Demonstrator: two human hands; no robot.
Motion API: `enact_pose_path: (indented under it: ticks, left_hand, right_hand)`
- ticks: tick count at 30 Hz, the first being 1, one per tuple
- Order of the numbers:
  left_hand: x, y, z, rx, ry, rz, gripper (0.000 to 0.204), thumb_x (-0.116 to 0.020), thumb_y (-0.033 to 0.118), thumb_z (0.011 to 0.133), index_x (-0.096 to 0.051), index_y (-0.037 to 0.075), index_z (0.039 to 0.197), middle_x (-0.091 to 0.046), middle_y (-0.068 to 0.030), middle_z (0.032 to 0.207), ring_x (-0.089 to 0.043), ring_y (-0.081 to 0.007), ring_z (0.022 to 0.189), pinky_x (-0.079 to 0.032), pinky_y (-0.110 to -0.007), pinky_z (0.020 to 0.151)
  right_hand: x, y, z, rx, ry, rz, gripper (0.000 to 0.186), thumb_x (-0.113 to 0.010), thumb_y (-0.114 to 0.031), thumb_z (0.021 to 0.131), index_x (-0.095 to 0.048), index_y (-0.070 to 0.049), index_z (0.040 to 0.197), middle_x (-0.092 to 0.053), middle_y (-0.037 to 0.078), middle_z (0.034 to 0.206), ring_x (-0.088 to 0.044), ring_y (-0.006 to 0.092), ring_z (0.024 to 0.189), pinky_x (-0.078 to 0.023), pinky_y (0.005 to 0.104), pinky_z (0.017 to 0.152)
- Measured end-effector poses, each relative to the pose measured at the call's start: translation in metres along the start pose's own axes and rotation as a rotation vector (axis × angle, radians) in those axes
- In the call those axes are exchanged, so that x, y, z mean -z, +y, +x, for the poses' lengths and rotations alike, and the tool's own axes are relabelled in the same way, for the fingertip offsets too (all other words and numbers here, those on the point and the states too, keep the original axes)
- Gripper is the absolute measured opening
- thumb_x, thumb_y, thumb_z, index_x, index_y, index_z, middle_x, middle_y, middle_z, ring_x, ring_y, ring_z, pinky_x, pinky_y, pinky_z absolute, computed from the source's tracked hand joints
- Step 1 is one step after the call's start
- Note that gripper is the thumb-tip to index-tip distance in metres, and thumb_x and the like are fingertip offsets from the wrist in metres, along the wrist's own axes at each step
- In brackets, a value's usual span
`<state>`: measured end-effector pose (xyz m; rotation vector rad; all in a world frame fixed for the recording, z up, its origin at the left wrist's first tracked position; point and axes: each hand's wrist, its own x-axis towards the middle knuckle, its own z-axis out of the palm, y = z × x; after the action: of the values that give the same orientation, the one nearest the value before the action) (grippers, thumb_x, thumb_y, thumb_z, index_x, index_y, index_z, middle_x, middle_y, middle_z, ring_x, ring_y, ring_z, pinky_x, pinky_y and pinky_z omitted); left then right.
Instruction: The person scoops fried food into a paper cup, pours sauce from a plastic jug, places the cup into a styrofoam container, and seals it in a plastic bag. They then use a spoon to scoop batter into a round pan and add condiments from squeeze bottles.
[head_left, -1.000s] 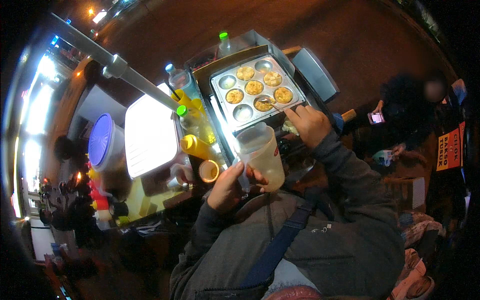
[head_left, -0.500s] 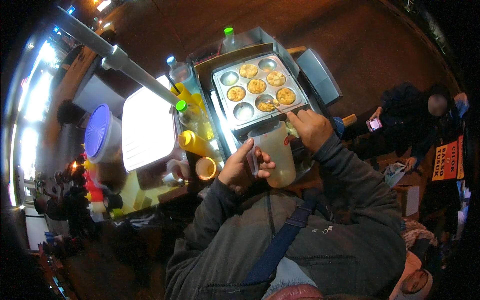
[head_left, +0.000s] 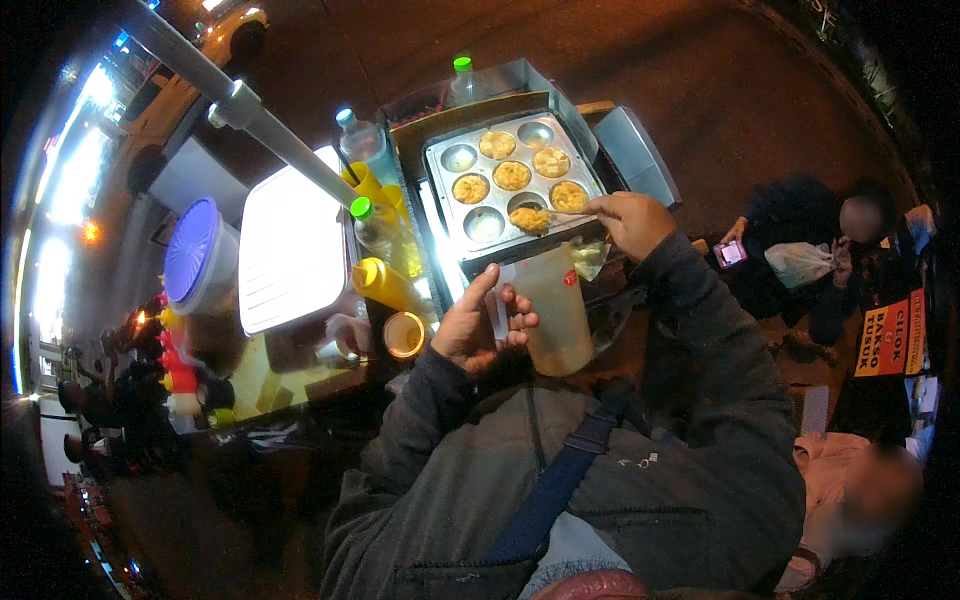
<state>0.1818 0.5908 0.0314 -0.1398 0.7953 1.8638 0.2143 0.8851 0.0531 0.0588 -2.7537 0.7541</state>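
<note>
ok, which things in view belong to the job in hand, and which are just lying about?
In use:
spoon in the right hand
clear pitcher in the left hand
pan with round wells
yellow food portions

Apparently idle now:
yellow squeeze bottle
purple-lidded tub
blue-capped bottle

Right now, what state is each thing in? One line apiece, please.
Pan: uncovered, five hollows filled
Spoon: bearing a cake
Jug: held by its handle, fill unclear
Left fingers: around jug's handle
Right fingers: closed on spoon
Blue-capped bottle: closed
Tub: lidded
Phone: screen lit
</note>
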Motion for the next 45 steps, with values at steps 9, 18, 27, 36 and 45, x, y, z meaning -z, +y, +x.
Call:
enact_pose_path:
  ticks: [9, 18, 27, 36, 45]
  left_hand:
    - [0.012, 0.001, -0.002, 0.012, 0.039, 0.049, 0.041, -0.05, 0.051, 0.097, -0.053, 0.012, 0.083, -0.061, -0.0076, 0.084, -0.066, -0.0236, 0.077, -0.054, -0.031, 0.056]
    - [-0.006, -0.006, 0.0, -0.012, 0.003, 0.16, 0.041, -0.05, 0.05, 0.097, -0.049, 0.012, 0.082, -0.059, -0.008, 0.082, -0.066, -0.0236, 0.076, -0.056, -0.031, 0.057]
    - [-0.029, -0.009, 0.015, 0.013, 0.004, 0.069, 0.039, -0.05, 0.049, 0.098, -0.049, 0.012, 0.083, -0.06, -0.0073, 0.084, -0.066, -0.0223, 0.076, -0.057, -0.031, 0.058]
    - [-0.03, -0.009, 0.023, 0.024, -0.007, 0.024, 0.04, -0.052, 0.048, 0.097, -0.053, 0.011, 0.082, -0.061, -0.0076, 0.084, -0.066, -0.0224, 0.075, -0.055, -0.03, 0.057]
    - [-0.029, -0.013, 0.031, 0.024, -0.05, -0.031, 0.039, -0.054, 0.046, 0.097, -0.054, 0.01, 0.082, -0.062, -0.0085, 0.083, -0.067, -0.0232, 0.075, -0.057, -0.031, 0.057]
  right_hand:
    - [0.055, -0.021, -0.021, 0.011, -0.183, 0.177, 0.022, -0.062, -0.01, 0.084, -0.072, -0.006, 0.103, -0.07, 0.015, 0.097, -0.067, 0.0313, 0.09, -0.053, 0.0389, 0.079]
    - [0.024, -0.006, -0.046, 0.123, 0.25, -0.402, 0.03, -0.056, -0.009, 0.084, -0.063, -0.007, 0.113, -0.056, 0.011, 0.082, -0.058, 0.0308, 0.078, -0.049, 0.0423, 0.064]
    - [-0.005, 0.009, -0.053, 0.243, 0.243, -0.49, 0.031, -0.059, -0.006, 0.082, -0.066, -0.005, 0.112, -0.053, 0.008, 0.076, -0.056, 0.0252, 0.07, -0.049, 0.0351, 0.061]
    - [-0.003, 0.003, -0.055, 0.262, 0.226, -0.488, 0.029, -0.058, -0.005, 0.081, -0.066, -0.004, 0.109, -0.052, 0.008, 0.074, -0.056, 0.0246, 0.068, -0.048, 0.0352, 0.059]
    - [0.009, 0.002, -0.055, 0.267, 0.183, -0.484, 0.025, -0.06, -0.011, 0.082, -0.066, -0.006, 0.105, -0.054, 0.009, 0.074, -0.059, 0.0263, 0.069, -0.049, 0.0377, 0.06]
